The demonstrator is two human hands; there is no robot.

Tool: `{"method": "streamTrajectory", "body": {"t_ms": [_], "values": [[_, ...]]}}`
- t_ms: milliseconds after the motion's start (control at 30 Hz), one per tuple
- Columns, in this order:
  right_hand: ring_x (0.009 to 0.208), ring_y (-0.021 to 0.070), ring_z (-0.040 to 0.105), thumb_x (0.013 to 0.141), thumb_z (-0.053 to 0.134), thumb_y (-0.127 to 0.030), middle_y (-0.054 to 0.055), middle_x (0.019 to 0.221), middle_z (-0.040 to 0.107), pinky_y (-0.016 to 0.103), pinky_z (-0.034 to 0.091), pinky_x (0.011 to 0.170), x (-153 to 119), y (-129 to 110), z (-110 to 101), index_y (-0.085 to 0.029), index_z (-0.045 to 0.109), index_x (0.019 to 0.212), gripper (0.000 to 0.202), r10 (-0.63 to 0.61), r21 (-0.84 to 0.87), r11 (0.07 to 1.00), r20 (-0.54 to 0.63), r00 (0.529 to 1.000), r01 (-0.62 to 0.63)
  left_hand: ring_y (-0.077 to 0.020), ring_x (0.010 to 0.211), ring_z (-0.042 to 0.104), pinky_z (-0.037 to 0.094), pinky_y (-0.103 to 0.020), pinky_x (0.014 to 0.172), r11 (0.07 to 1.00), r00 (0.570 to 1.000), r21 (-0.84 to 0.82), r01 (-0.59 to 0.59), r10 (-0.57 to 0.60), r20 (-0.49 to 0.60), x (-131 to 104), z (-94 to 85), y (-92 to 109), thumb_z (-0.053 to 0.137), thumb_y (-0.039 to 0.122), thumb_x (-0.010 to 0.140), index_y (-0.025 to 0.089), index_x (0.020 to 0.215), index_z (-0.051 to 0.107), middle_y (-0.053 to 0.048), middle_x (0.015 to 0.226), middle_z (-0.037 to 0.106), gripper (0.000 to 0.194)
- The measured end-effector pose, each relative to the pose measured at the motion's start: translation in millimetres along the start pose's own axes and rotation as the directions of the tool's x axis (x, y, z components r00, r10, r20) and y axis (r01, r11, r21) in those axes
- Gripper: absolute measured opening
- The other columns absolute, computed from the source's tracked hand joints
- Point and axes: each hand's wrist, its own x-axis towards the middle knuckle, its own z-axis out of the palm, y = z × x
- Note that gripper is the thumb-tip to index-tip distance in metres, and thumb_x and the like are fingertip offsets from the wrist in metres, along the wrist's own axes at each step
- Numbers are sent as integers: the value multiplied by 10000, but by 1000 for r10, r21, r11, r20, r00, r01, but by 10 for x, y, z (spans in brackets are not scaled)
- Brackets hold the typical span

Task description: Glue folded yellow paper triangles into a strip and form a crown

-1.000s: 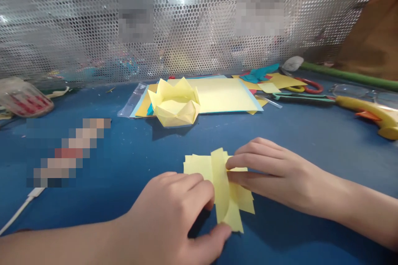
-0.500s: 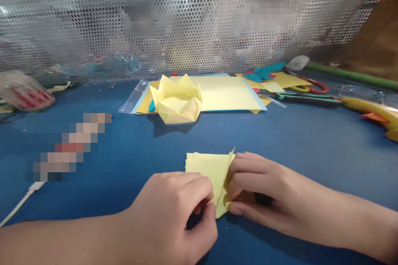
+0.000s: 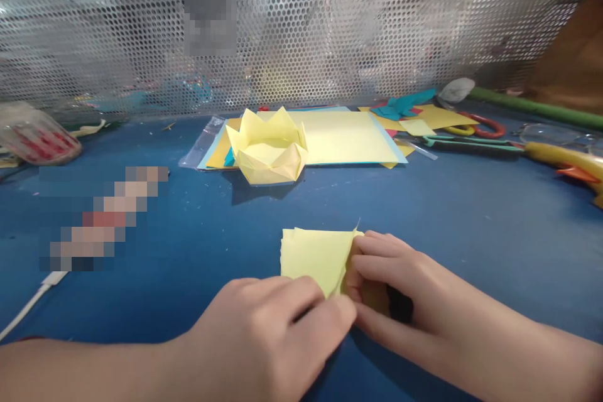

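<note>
Folded yellow paper (image 3: 315,251) lies flat on the blue table, with a raised flap along its right side. My left hand (image 3: 277,326) covers its near edge, fingers curled, and the thumb presses at the lower right corner close to my right thumb. Along the right edge, my right hand (image 3: 400,289) grips the lifted flap between bent fingers and thumb. Both hands hide the paper's near part. Beyond them stands a yellow folded paper bowl (image 3: 271,166) with pointed rim tips.
A stack of coloured sheets (image 3: 348,138) lies behind the bowl, before a perforated metal screen (image 3: 301,44). To the right are scissors (image 3: 487,125), a dark cutter (image 3: 475,143) and a yellow-handled tool (image 3: 560,160). A white cable (image 3: 28,308) and a jar (image 3: 38,135) are left.
My left thumb has moved right and forward onto the paper's lower right corner, meeting my right thumb. My right hand stays at the flap, which now leans lower.
</note>
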Motion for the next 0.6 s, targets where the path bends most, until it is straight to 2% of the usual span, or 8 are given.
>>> {"method": "streamTrajectory", "body": {"t_ms": [133, 233, 500, 600], "values": [[966, 174, 642, 1040, 605, -250, 40, 1029, 698, 283, 526, 811, 5, 21, 1, -224, 675, 933, 131, 31, 12, 999, 54, 998, -32, -147, 771, 777, 646, -207, 775, 990, 996, 125, -64, 71, -58, -54, 24, 45, 483, 50, 1035, 203, 957, 727, -13, 879, 768, 299], [918, 173, 636, 1037, 606, -245, 51, 981, 689, 275, 516, 756, 3, 29, 13, -207, 636, 863, 181, 22, -33, 999, 31, 999, -21, -155, 736, 780, 662, -216, 742, 984, 991, 170, -47, 67, -114, -57, 69, 79, 477, 50, 1040, 191, 876, 731, -21, 845, 764, 334], [703, 138, 564, 977, 666, -238, 26, 764, 643, 248, 432, 620, 2, 27, 53, -198, 556, 692, 308, -19, -130, 992, -87, 996, 7, -156, 751, 778, 664, -213, 698, 988, 995, 151, -22, 35, -90, -40, 109, 113, 533, 79, 1003, 172, 933, 752, -45, 915, 778, 248], [656, 123, 542, 965, 685, -248, 14, 711, 628, 243, 405, 599, 23, 19, 47, -193, 547, 659, 340, 11, -116, 993, -64, 998, -18, -176, 735, 778, 673, -246, 659, 981, 992, 185, -50, 70, -105, -45, 124, 115, 522, 72, 991, 154, 932, 755, -41, 892, 778, 254]]}}
